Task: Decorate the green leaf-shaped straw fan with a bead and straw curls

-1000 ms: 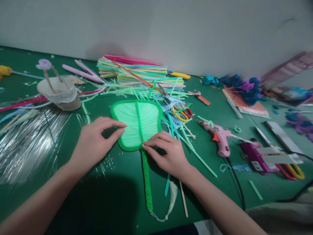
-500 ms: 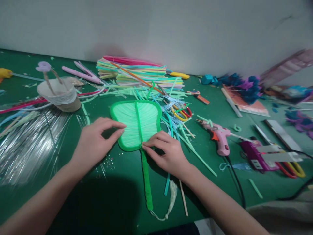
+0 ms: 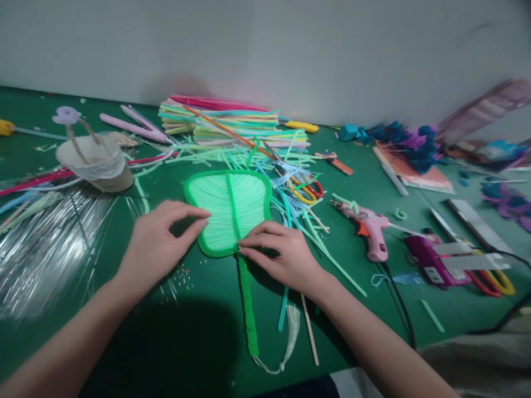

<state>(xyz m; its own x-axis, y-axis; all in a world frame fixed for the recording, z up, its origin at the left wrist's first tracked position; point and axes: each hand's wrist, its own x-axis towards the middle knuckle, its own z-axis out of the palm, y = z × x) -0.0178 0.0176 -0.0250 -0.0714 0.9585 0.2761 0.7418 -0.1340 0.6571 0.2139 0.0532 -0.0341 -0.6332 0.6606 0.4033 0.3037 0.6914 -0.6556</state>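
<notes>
A green leaf-shaped fan (image 3: 232, 207) lies flat on the green table (image 3: 199, 331), its green handle (image 3: 248, 309) pointing toward me with a pale tassel (image 3: 290, 331) at the end. My left hand (image 3: 160, 243) presses its fingertips on the fan's left edge. My right hand (image 3: 280, 254) pinches the spot where the fan's lower edge meets the handle.
A stack of coloured straws (image 3: 232, 124) and loose cut straws lie behind the fan. A pink glue gun (image 3: 369, 229) with its black cord, a purple tool (image 3: 431, 254) and scissors (image 3: 307, 190) lie to the right. A paper cup (image 3: 97, 163) and clear shiny strips (image 3: 45, 243) are on the left.
Both hands stay on the fan in nearly the same pose; the view has shifted slightly.
</notes>
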